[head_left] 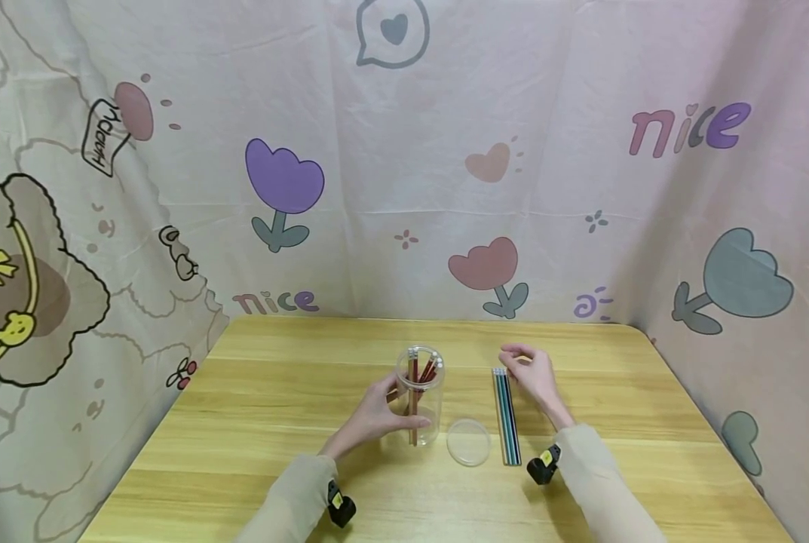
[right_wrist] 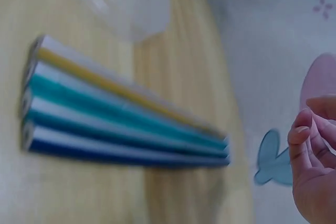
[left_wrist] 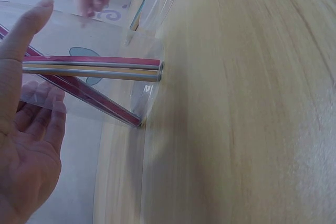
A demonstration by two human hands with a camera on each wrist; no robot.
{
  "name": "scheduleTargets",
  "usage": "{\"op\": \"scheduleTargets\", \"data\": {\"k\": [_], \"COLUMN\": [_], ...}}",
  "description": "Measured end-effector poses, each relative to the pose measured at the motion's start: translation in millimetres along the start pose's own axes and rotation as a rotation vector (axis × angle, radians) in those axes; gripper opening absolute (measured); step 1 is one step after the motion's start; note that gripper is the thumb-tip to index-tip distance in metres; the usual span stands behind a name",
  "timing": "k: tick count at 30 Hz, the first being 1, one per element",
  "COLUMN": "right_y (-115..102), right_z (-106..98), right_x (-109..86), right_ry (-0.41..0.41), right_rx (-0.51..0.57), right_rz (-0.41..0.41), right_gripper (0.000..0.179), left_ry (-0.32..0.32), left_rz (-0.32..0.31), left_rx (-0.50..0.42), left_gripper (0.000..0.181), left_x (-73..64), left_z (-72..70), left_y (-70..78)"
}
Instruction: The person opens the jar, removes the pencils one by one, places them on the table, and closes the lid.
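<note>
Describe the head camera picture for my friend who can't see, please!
At a wooden table, a left hand holds a clear jar of pencils. A right hand is near a row of pencils; a clear disc lies between jar and row.

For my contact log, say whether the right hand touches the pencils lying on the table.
Apart: the right wrist view shows a clear gap between the right hand and the pencils.

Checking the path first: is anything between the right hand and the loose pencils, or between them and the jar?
Nothing visible stands between the right hand and the loose pencils. Between those and the jar, the lid lies flat, low enough that a lifted pencil should likely clear it. The jar is uncapped.
</note>
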State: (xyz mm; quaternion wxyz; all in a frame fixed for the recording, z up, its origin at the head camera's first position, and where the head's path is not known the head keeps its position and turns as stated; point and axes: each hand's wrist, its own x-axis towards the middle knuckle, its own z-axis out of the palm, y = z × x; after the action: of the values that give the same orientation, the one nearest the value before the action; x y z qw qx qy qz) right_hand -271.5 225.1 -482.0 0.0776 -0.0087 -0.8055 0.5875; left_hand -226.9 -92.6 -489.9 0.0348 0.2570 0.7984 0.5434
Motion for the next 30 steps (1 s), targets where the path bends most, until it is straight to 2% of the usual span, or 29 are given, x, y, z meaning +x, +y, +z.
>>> {"op": "scheduleTargets", "data": {"k": [4, 9, 19, 25, 30], "right_y": [-19, -42, -83, -97, -100], "right_z": [6, 14, 32, 40, 42], "right_x": [-4.4, -11.9, -30.9, -36.7, -37.8], "right_ry": [-0.039, -0.129, -0.313, -0.406, -0.437], "right_rx": [0.060, 0.134, 0.133, 0.132, 0.138], "right_rz": [-0.062, -0.145, -0.335, -0.401, -0.464], "right_gripper": [0.029, 0.030, 0.019, 0.011, 0.008], "left_ry": [-0.002, -0.004, 0.002, 0.005, -0.006], "left_rz": [0.003, -0.006, -0.007, -0.027, -0.021], "left_rx": [0.008, 0.015, 0.001, -0.014, -0.014], "left_gripper": [0.073, 0.073, 0.075, 0.074, 0.078], "left_x": [0.5, -0.4, -0.6, -0.8, -0.3], "left_z": [-0.4, -0.7, 0.1, -0.6, 0.0], "left_y": [-0.5, 1.9, 1.4, 1.7, 2.9]}}
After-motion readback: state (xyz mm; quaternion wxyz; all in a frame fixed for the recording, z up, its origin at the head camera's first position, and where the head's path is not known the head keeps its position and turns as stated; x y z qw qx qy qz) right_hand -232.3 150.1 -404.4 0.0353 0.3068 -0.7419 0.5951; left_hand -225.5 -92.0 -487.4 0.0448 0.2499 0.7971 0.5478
